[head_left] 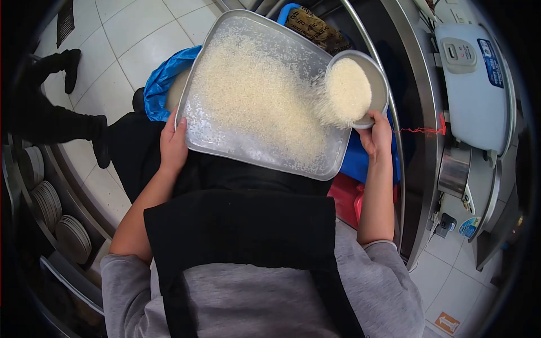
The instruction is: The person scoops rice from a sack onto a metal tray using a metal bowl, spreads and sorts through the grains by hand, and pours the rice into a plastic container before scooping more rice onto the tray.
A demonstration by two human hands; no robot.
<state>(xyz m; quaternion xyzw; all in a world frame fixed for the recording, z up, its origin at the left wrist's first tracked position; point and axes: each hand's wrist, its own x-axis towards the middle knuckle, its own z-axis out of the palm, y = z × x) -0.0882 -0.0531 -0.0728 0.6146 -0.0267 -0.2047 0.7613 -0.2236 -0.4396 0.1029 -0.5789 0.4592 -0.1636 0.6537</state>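
Note:
A large metal tray (211,141) lies over my lap, with white rice (248,93) spread across much of it. My left hand (173,143) grips the tray's near left edge, thumb on the rim. At the tray's right side my right hand (374,134) holds a round metal bowl (381,93) by its rim. The bowl is tilted toward the tray, and rice (349,90) pours out of it in a blurred stream. Behind the tray's left edge stands a blue bag (156,90) with pale contents.
Another person's dark-clothed legs (56,121) are at the left on the tiled floor (141,39). Stacked plates (73,239) fill a shelf at lower left. To the right are a metal counter edge (420,163), a large rice cooker (473,96) and a pot (454,169). A red container (348,197) sits below.

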